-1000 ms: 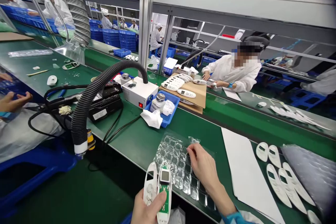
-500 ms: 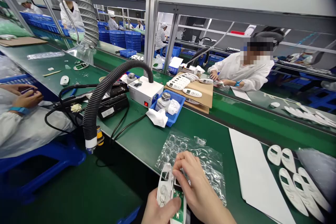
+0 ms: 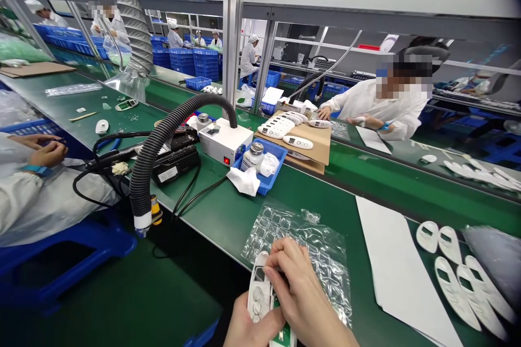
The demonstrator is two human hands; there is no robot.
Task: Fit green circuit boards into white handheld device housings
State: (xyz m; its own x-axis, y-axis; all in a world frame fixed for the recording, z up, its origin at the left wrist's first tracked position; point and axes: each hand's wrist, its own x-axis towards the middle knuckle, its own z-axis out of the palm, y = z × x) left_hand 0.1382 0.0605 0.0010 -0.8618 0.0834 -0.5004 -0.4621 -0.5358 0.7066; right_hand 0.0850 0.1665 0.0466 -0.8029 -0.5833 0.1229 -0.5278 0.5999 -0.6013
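Note:
My left hand [image 3: 255, 327] is closed around a white oval plastic housing [image 3: 257, 294] at the bottom middle, thumb across its lower part. Beside this shell, in the same grip, is a second white part carrying a green circuit board [image 3: 286, 334], mostly covered by my hands. The fingers of my right hand [image 3: 303, 295] are pinched at the upper end of the two parts, by the shell's window opening. Whatever lies between those fingertips is hidden. Under and behind my right hand spreads a clear plastic pocket tray [image 3: 325, 249] on the green table.
White paper sheets [image 3: 401, 260] and several white shells [image 3: 450, 276] lie to the right. Further back are a blue tray [image 3: 266, 188] with a bottle, a white box [image 3: 226, 143] with a black hose [image 3: 140, 173], and cardboard [image 3: 321, 146] bearing assembled devices. A co-worker [image 3: 378, 100] sits across.
My right fingers have shifted slightly left over the shell's window end, and both hands have moved a little right. The co-worker across has drawn the hands apart.

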